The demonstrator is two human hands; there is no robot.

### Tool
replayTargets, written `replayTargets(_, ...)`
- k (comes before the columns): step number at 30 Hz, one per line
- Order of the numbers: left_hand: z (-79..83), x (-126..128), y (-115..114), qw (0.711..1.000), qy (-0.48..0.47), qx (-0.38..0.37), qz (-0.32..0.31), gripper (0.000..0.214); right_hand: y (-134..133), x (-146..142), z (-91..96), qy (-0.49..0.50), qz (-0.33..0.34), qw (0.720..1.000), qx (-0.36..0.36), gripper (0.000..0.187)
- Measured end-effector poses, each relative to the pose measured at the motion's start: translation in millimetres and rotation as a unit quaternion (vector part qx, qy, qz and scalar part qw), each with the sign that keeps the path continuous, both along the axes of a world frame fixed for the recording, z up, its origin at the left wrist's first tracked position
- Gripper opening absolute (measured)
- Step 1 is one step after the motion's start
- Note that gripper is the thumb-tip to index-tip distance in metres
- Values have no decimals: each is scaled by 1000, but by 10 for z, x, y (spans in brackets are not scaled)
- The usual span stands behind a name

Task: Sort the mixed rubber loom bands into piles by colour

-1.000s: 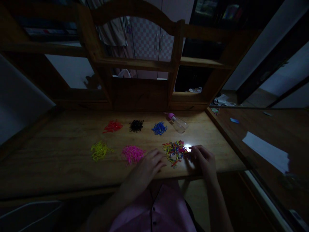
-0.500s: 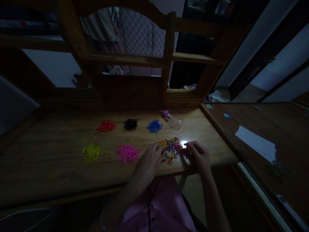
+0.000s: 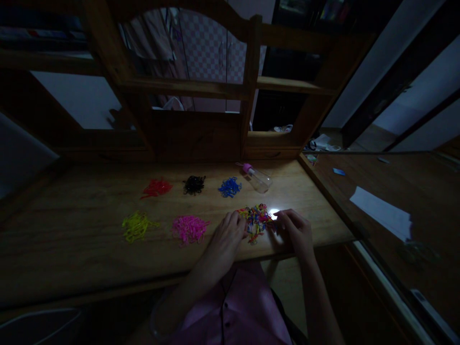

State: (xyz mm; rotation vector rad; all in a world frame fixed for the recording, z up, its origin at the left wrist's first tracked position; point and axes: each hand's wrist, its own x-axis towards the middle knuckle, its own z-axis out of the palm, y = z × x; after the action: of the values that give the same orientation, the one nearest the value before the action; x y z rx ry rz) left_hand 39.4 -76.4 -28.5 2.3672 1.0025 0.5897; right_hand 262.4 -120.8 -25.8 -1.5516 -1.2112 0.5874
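Note:
A pile of mixed-colour rubber bands (image 3: 257,223) lies on the wooden desk between my two hands. At its left edge, my left hand (image 3: 230,234) rests with its fingers curled and drawn together; whatever they pinch is hidden. My right hand (image 3: 295,231) is at the right edge, thumb and forefinger close together on the outermost bands. Single-colour heaps lie farther left: pink bands (image 3: 189,229), yellow bands (image 3: 137,226), red bands (image 3: 157,188), black bands (image 3: 194,184) and blue bands (image 3: 230,187).
A clear bottle with a pink cap (image 3: 259,180) lies on its side behind the mixed pile. The desk's wooden shelf frame (image 3: 197,136) rises at the back. To the right, a lower brown surface holds white paper (image 3: 381,213) and a small blue card (image 3: 338,171).
My left hand's fingers have drawn in closer together at the pile's left edge. My right hand has hardly moved, and the single-colour heaps look the same.

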Motion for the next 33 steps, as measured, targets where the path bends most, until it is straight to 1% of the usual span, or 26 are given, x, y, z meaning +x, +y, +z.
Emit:
replayTargets(3, 14, -48, 36, 1000, 3, 6, 7, 11, -1, -5, 3, 5, 1, 1000, -1, 28)
replayTargets(6, 72, -101, 126, 999, -8, -3, 37, 9, -3, -2, -2, 12, 3, 1000, -6, 27)
replayTargets(12, 191, -198, 318, 989, -76, -47, 121, 8, -9, 14, -16, 10, 8, 1000, -2, 25)
replayTargets(15, 201, -202, 371, 984, -102, -49, 141, 9, -8, 15, -24, 8, 5, 1000, 0, 26)
replayTargets(17, 197, -182, 385, 978, -131, -68, 147, 10, -8, 14, -27, 8, 5, 1000, 1, 26)
replayTargets(19, 187, -153, 386, 960, -192, -131, 157, 11, -9, 15, -27, 9, 6, 1000, 0, 25)
replayTargets(22, 150, -122, 380, 905, -304, -249, 167, 21, -7, 19, -24, 8, 8, 1000, -4, 24)
replayTargets(24, 108, -117, 385, 875, -348, -296, 162, 28, -5, 22, -21, 8, 7, 1000, -4, 24)
replayTargets(26, 62, -117, 402, 863, -361, -319, 151, 31, -3, 23, -19, 14, 5, 1000, -3, 23)
replayTargets(28, 25, -111, 426, 867, -351, -321, 150, 30, -3, 22, -20, 22, 5, 1000, -2, 22)
replayTargets(29, 11, -101, 438, 875, -339, -307, 156, 28, -4, 21, -20, 24, 6, 1000, -2, 22)
replayTargets(30, 0, -87, 449, 890, -322, -279, 164, 26, -5, 20, -22, 25, 6, 1000, -3, 21)
replayTargets(33, -26, -17, 464, 942, -250, -145, 173, 19, -8, 21, -26, 28, 6, 1000, -5, 21)
